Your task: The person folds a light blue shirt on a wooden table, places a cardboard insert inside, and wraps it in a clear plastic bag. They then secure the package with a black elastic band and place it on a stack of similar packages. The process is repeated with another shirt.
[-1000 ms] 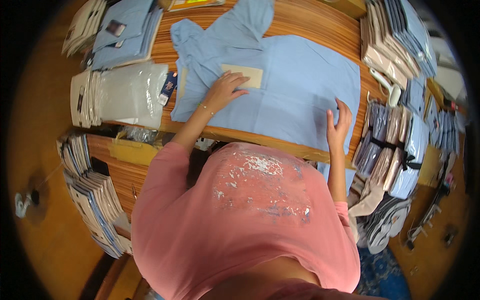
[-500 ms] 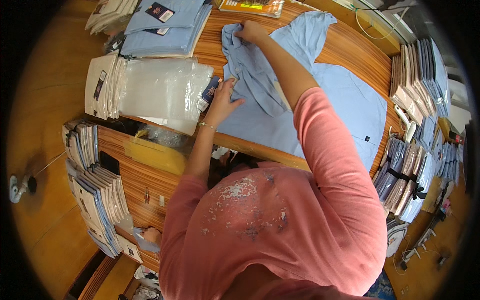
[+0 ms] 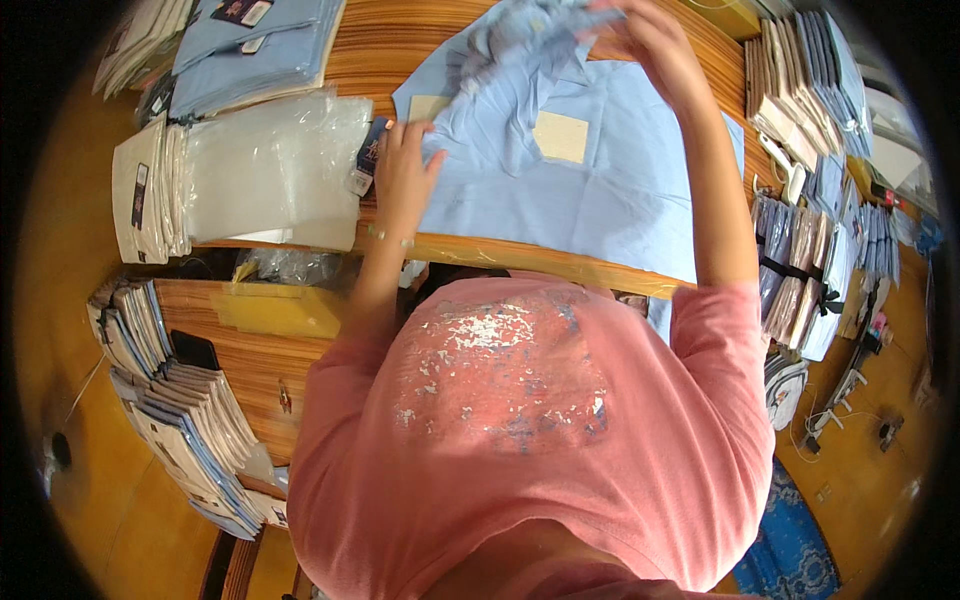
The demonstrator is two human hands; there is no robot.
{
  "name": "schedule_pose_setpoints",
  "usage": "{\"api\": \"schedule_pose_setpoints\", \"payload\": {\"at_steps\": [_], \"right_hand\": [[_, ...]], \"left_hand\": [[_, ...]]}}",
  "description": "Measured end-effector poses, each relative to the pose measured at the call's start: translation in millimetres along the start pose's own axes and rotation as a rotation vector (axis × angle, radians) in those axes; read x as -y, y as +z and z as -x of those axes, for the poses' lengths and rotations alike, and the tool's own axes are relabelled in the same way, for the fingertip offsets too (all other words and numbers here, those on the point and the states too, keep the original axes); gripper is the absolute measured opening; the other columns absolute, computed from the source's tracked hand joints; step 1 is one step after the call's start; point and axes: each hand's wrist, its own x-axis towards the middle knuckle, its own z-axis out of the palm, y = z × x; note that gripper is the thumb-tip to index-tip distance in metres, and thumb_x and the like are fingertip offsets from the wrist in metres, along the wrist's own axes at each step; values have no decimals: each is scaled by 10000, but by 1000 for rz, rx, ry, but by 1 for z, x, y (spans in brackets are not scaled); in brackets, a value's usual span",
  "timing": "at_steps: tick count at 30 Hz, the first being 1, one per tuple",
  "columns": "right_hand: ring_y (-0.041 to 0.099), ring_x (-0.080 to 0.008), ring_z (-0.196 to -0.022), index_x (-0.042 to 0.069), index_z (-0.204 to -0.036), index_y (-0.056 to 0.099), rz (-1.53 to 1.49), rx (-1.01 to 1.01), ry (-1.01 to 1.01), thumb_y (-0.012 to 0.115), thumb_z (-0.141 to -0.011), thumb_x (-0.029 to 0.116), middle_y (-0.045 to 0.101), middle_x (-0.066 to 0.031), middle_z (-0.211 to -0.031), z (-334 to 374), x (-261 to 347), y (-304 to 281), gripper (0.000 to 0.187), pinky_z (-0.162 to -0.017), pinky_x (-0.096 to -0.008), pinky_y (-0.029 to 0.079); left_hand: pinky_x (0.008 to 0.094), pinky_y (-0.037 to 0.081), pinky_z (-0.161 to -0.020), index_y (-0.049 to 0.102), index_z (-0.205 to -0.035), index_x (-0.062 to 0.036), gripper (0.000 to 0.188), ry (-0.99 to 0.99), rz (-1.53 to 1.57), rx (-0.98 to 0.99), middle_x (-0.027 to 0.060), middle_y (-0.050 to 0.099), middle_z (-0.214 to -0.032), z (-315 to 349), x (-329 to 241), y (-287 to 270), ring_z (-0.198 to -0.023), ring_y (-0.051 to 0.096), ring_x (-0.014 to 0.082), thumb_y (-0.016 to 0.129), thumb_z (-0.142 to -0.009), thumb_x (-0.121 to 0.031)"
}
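Note:
A light blue shirt [image 3: 610, 215] lies spread on the wooden table, part of it bunched up at its far side. My right hand [image 3: 655, 45] is raised at the far right of that bunch, its fingers closed on the blurred blue cloth. A beige card rectangle [image 3: 561, 137] rests on the flat cloth. Another beige card piece [image 3: 428, 108] shows at the shirt's left edge, partly covered by the bunched cloth. My left hand [image 3: 403, 165] lies beside that card with its fingers stretched out. A navy hang tag [image 3: 369, 155] is just left of these fingers.
Clear plastic bags [image 3: 285, 175] lie to the left, beside packed beige shirts [image 3: 150, 190]. Packed blue shirts [image 3: 255, 60] are stacked at the far left. More packed shirts [image 3: 800, 95] stand along the right side. Nearer left, a lower surface carries a row of folded shirts [image 3: 190, 420].
My right hand has swung to the right, drawing the bunched cloth with it and uncovering more of the card. My left hand stays by the shirt's left edge. The whole view has shifted.

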Motion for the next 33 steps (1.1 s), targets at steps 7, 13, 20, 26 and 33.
{"api": "schedule_pose_setpoints", "payload": {"at_steps": [7,13,20,26,33], "right_hand": [[597,-167,-923,9,-1036,571,-67,-138,287,566,-846,95,586,-54,-965,209,-39,-51,208,-802,-313,491],[616,-127,-732,18,-1019,594,-38,-316,513,538,-859,33,585,-3,-851,268,-98,-63,170,-739,-242,485],[583,-85,-614,41,-1028,620,-44,-214,658,543,-860,49,586,-13,-752,291,-123,-85,185,-553,-204,476],[496,-71,-529,64,-1012,651,455,-215,466,523,-881,146,548,-4,-603,256,-92,-166,201,-469,-232,447],[626,-304,-907,69,-1023,651,1839,-773,-215,496,-810,70,657,-112,-1000,118,-170,-263,263,-795,-398,489]], "left_hand": [[350,466,-866,318,-1318,-6,698,-959,1757,528,231,524,-1183,57,-7,42,-1024,570,296,315,-914,-575],[449,403,-969,429,-1202,-47,378,-1168,1775,32,141,494,-1228,78,-14,59,-1145,484,302,516,-901,-258],[465,288,-1042,408,-1227,-24,428,-1192,1738,-365,136,432,-1291,105,-34,33,-1240,372,287,514,-879,-248],[389,268,-1046,213,-1373,-23,571,-599,740,-672,139,323,-1376,48,-100,7,-1268,321,242,496,-891,-137],[407,319,-992,540,-1181,-37,433,-23,-70,-527,150,510,-1250,-178,-23,148,-1149,474,300,561,-858,-324]]}}
